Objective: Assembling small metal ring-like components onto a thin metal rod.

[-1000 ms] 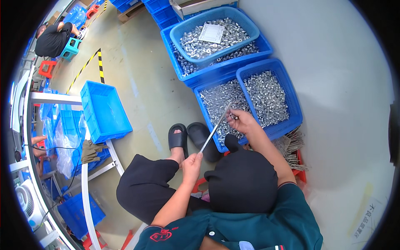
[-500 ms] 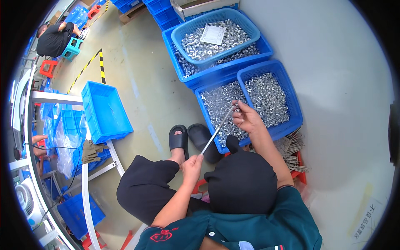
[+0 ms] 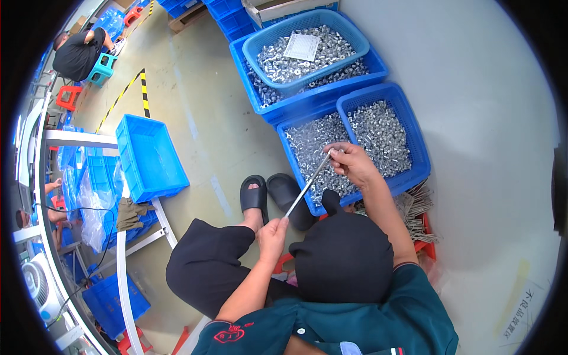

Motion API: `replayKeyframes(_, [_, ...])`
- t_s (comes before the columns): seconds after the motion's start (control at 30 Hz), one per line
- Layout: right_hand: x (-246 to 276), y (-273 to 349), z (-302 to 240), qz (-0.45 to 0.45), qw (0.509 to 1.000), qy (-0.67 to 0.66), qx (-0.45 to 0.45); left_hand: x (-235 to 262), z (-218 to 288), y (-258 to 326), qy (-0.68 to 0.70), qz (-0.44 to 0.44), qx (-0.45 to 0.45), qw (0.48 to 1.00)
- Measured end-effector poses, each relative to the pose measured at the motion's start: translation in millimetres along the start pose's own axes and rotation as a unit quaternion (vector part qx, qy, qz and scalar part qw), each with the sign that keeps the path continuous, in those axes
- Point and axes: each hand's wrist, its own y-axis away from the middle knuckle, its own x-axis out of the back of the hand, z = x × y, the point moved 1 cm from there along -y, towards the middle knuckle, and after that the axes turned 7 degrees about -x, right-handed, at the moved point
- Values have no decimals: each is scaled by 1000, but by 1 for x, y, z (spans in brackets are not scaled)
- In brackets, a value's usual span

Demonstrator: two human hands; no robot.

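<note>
My left hand [image 3: 273,236] is closed round the near end of a thin, straight metal rod [image 3: 306,188]. The rod slants up and away to the right, over the near edge of a blue crate [image 3: 307,204]. At its far tip, my right hand [image 3: 354,164] is closed, thumb and forefinger pinched together on a small metal part that the fingers mostly hide. Beneath that hand, small silvery metal fittings [image 3: 315,142] fill the crate's left side. A blue mesh basket [image 3: 419,142] with more of these fittings stands in its right side.
Beyond is another blue crate [image 3: 260,97] of fittings, topped by a lighter blue basket [image 3: 251,56] holding a paper slip [image 3: 302,47]. Metal rods [image 3: 419,204] lie in a red container at my right. A blue bin [image 3: 152,157] stands left, by a white frame [image 3: 121,272]. A person [image 3: 77,56] sits far left.
The right hand has shifted slightly, its fingers closing in at the rod's far tip. A small metal part seen between its fingers before is now mostly covered. The left hand has barely moved.
</note>
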Motion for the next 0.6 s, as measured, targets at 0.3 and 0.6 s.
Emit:
replayKeyframes(0.3, [-11, 6, 33, -72, 984, 100, -130, 0, 4, -7, 15, 43, 3, 999])
replayKeyframes(0.6, [13, -4, 11, -74, 982, -167, -43, 1, 2, -4, 6, 26, 18, 999])
